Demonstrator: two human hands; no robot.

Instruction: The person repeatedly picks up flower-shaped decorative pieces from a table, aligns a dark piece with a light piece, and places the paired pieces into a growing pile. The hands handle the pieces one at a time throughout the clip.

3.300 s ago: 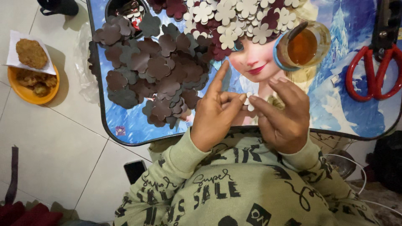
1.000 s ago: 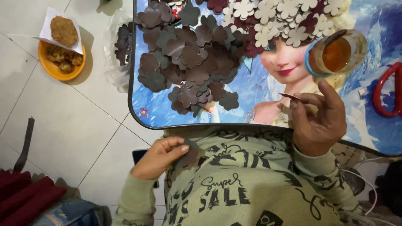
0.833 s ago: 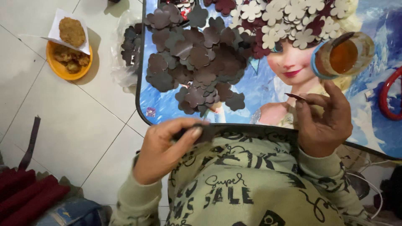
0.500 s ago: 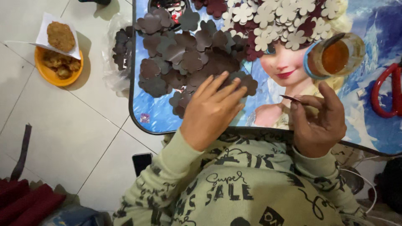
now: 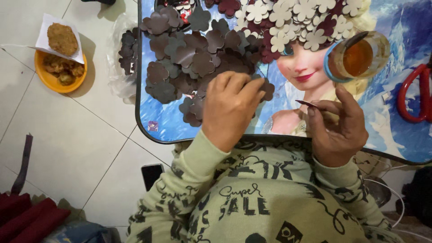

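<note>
While the person sits with the small lap table's dark rim [image 5: 148,135] against their patterned olive sweatshirt [image 5: 261,202], both hands work just over that near edge. Nearest the rim, the right hand [image 5: 337,128] is curled, thumb and forefinger pressed together on a thin dark stick [image 5: 307,104] whose tip points left across the printed cartoon picture on the tabletop. Slightly further onto the table, the left hand [image 5: 231,108] lies knuckles up, fingers bent down onto the near edge of a heap of dark brown flower-shaped cutouts [image 5: 198,58]; whether it pinches one I cannot tell. Beyond the right hand stands a glass jar of amber liquid [image 5: 357,56]. At the table's far side lies a spread of cream flower cutouts [image 5: 292,18]. Red-handled scissors [image 5: 416,96] rest toward the table's right end. Off the table's left side, on the floor tiles, sits an orange bowl of fried food [image 5: 60,72].
</note>
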